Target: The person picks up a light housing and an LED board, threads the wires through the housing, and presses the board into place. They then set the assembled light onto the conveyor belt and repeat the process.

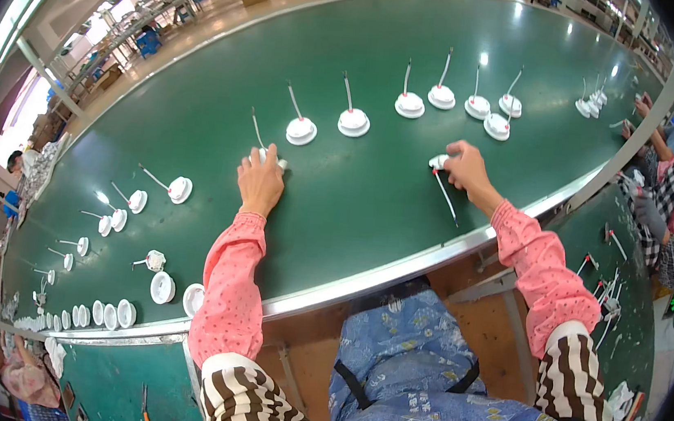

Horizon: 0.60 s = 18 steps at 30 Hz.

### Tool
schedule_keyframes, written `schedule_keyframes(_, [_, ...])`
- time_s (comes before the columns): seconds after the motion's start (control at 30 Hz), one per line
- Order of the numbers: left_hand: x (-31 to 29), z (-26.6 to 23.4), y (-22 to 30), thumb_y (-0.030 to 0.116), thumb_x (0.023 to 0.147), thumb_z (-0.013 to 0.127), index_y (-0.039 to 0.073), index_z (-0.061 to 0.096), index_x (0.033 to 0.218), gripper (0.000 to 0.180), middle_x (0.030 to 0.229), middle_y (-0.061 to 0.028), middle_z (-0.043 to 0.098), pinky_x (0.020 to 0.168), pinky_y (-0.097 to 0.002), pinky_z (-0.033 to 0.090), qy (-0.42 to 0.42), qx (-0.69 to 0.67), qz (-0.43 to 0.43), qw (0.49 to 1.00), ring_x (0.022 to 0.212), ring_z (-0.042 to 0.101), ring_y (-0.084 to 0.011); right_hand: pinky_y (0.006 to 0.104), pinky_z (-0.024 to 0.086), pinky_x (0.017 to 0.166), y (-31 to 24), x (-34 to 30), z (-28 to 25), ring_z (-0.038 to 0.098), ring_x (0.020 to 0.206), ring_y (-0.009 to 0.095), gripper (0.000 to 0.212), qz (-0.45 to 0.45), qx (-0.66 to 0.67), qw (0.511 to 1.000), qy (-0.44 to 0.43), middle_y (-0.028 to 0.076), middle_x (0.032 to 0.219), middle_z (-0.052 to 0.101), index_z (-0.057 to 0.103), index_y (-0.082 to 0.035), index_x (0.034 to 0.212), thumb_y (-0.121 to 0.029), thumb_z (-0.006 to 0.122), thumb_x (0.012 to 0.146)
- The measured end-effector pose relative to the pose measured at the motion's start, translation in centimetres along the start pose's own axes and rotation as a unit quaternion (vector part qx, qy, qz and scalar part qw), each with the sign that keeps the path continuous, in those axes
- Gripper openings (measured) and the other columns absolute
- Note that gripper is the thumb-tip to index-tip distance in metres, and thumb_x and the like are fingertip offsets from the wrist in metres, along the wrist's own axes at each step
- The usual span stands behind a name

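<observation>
My left hand [258, 182] is over a white round part with a thin wire [256, 128] rising from it. Its fingers are closed on the part and hide most of it. On the right, my right hand [470, 172] pinches a small white part [439, 162], whose wire [447, 199] slants down toward the table's near edge. Beyond my hands, several white round parts with upright wires stand in a row, among them one [301, 131] just past my left hand and another [353, 123] to its right.
The green table [353, 212] has a metal edge near me. More wired parts [180, 190] lie to the left, with white round cups [163, 287] along the near left edge. Orange-handled scissors [147, 412] lie on a lower green surface. Co-workers' hands [647, 112] are at the far right.
</observation>
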<state>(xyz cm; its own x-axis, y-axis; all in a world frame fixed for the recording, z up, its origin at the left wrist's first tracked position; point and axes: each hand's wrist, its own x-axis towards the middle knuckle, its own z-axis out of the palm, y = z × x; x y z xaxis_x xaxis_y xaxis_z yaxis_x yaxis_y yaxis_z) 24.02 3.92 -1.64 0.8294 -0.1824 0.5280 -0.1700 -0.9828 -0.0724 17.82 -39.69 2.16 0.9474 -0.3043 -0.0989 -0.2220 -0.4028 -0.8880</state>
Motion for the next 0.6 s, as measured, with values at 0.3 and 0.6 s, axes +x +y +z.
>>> schedule_keyframes(0.3, [-2.6,-9.9,4.3,0.003,0.091,0.059,0.009,0.063,0.13,0.04,0.117,-0.0117,0.068,0.086,-0.0359,0.053,0.028,-0.32,-0.042,0.946,0.099,0.067,-0.023,0.0212,0.048,0.054,-3.7,-7.4,0.1,0.067,0.076,0.017,0.036,0.062,0.47,0.858,-0.199,0.016,0.102,0.068,0.053,0.008,0.129,0.0,0.058,0.094])
schedule_keyframes(0.6, [-14.2,-17.9,20.7,0.008,0.094,0.063,-0.003,0.055,0.129,0.038,0.12,-0.0135,0.064,0.098,-0.0381,0.051,-0.176,-0.759,-0.038,0.626,0.112,0.065,-0.0263,0.0228,0.05,0.048,-5.0,-19.5,-1.2,0.068,0.068,0.017,0.023,0.008,0.464,0.837,-0.289,0.016,0.098,0.067,0.053,0.005,0.117,-0.001,0.056,0.095])
